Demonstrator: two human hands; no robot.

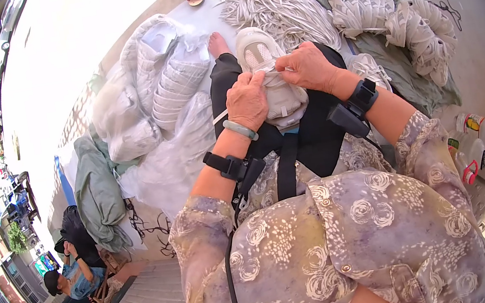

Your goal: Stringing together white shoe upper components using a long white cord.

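- Shoe point(278, 91): pale, located between the two hands, resting on the black trousers point(326, 126), toe pointing away from the wearer.
- Left hand point(247, 99): thumb and forefinger pinched together on the white lace point(270, 70), at the shoe's left side.
- Right hand point(310, 67): fingertips pinched on the lace at the shoe's right side, just beside the left fingertips.
- Risk: the lace could slip or tighten unevenly if one hand pulls harder than the other.
- Risk: the shoe could roll on the lap, judged likely if the knees part, as neither hand appears to grip its heel.
- Risk: the lace heap point(278, 11), beyond the right hand, could tangle if one strand is dragged out.
- Containers: the clear plastic bag point(118, 117), well left of the left hand, holds white pieces, details obscured.
- Containers: bottles point(480, 123), right of and nearer the wearer than the right hand; contents cannot be determined.
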